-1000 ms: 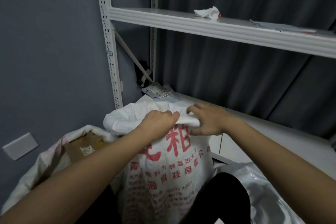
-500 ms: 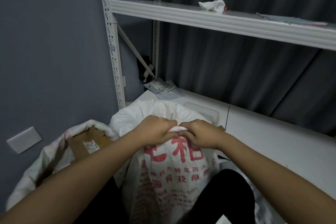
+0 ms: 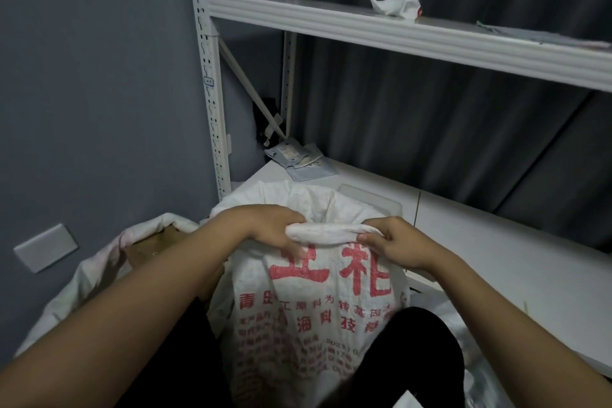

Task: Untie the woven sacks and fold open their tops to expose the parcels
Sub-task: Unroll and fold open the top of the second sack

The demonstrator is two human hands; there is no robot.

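White woven sack (image 3: pixel 318 315) with red printed characters is standing upright between the person's knees, its near rim rolled into a thick twisted band (image 3: pixel 326 231); mouth gaping behind it. Second white sack (image 3: pixel 82 278) is slumping to its left, top lying open, brown cardboard parcel (image 3: pixel 150 247) showing inside.

The room is dim, with soft, even light and a cool grey cast. The white metal shelf board (image 3: pixel 381 30) is the brightest surface; below it the dark pleated curtain (image 3: pixel 430 129) sinks into shadow. Wide-angle distortion bends the shelf. Detail is soft and grainy throughout.
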